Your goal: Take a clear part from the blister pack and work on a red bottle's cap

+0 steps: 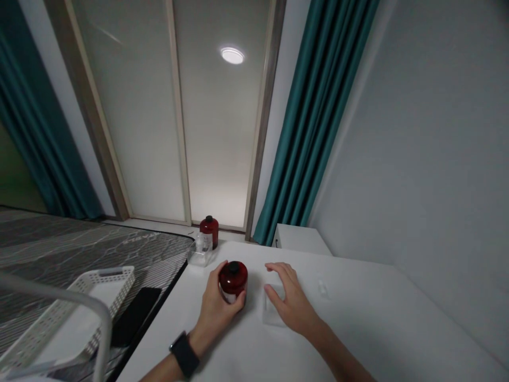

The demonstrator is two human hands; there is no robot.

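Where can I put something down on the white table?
The widest bare patch lies between the right hand and the wall, around a small clear piece. It is crowded at the far corner, by a red bottle and clear box, and at the left hand.

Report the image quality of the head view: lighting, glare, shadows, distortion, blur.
Head view: the round white ceiling lamp glares brightest; wide-angle distortion leans the teal curtain inward; the clear square plastic container under the right hand nearly vanishes against the white table; a soft shadow falls beside the dark red cylindrical jar in the left hand.
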